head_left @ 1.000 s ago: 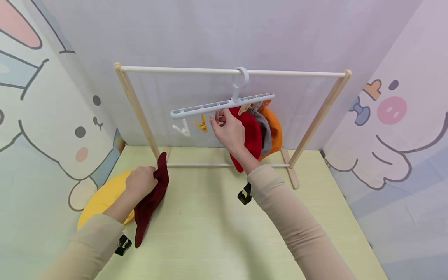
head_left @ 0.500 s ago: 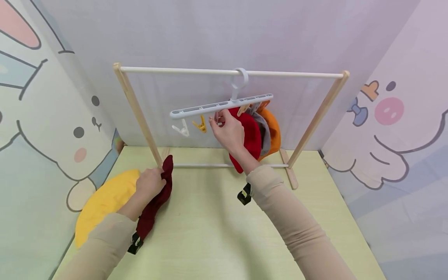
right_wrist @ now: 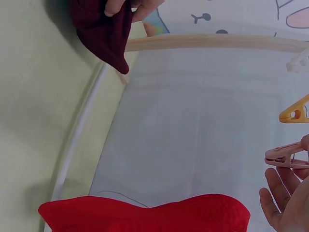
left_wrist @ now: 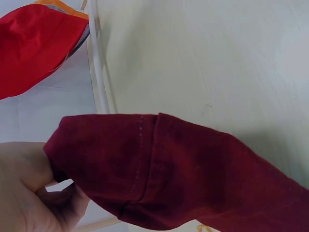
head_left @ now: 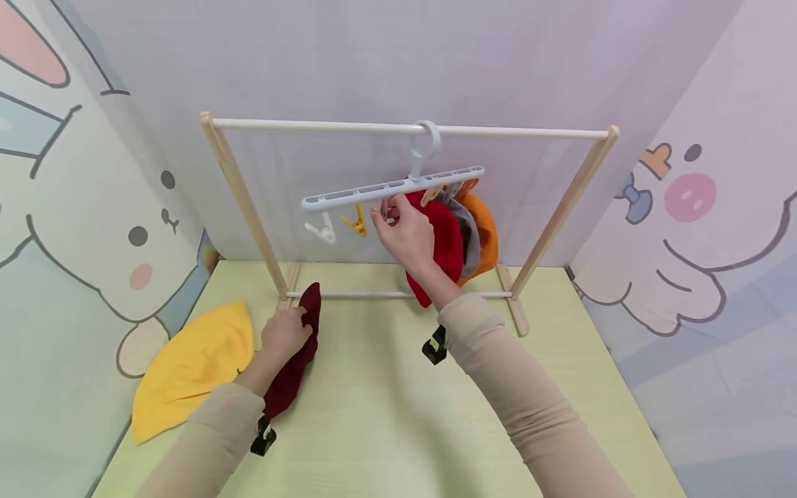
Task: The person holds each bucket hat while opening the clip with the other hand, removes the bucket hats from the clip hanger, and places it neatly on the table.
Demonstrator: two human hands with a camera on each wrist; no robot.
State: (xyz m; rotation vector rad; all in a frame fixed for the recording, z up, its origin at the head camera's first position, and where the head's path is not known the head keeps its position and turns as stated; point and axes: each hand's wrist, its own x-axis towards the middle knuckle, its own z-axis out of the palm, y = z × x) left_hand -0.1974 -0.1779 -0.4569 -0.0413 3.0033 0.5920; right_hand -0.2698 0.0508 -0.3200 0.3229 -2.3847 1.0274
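My left hand (head_left: 283,335) grips a dark maroon bucket hat (head_left: 297,366) by its brim, just above the table at left. In the left wrist view the maroon cloth stretches out from the fingers. My right hand (head_left: 407,235) is raised under a pale grey clip hanger (head_left: 349,196), pinching a pink clip (right_wrist: 280,154) between thumb and fingers; in the right wrist view the clip's jaws look closed. Left of that hand dangle a yellow clip (head_left: 357,222) and a white clip (head_left: 322,228). Behind it a red hat (head_left: 447,238), a grey hat (head_left: 471,238) and an orange hat (head_left: 488,228) hang from other clips.
The hanger hooks over the white top bar (head_left: 311,125) of a wooden-legged rack. A yellow bucket hat (head_left: 196,370) lies on the table at left. A lower white bar (head_left: 361,294) runs close over the table's back. Printed cloth walls enclose both sides.
My left hand has carried the maroon hat rightward, away from the yellow hat, which shows more fully. My right hand has stayed at the pink clip.
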